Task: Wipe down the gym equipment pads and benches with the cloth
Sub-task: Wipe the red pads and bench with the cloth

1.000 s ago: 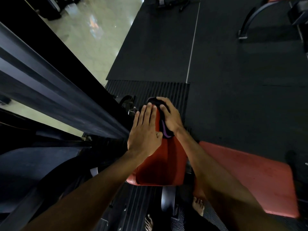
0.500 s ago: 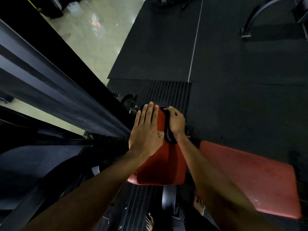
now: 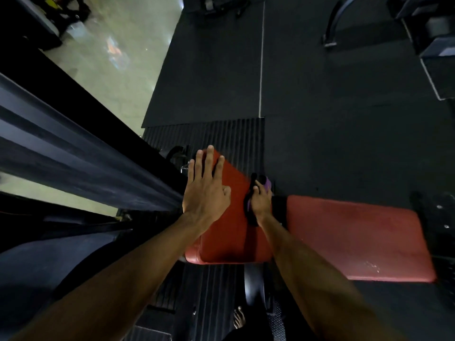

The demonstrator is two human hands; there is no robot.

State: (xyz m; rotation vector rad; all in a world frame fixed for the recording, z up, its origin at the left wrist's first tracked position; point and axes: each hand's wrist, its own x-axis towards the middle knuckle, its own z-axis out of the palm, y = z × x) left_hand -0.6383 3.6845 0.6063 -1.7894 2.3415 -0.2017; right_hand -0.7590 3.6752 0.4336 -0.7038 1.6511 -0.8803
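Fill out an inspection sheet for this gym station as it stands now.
Surface: red upright pad, left hand flat on it.
Job's things: dark cloth with purple trim at the pad's right edge; red bench seat looks scuffed.
Clutter: nothing seen.
Grips: right hand closed on the cloth; left hand open, fingers spread.
Cables: nothing seen.
Surroundings: black rubber floor mats, dark machine frame, pale shiny floor.
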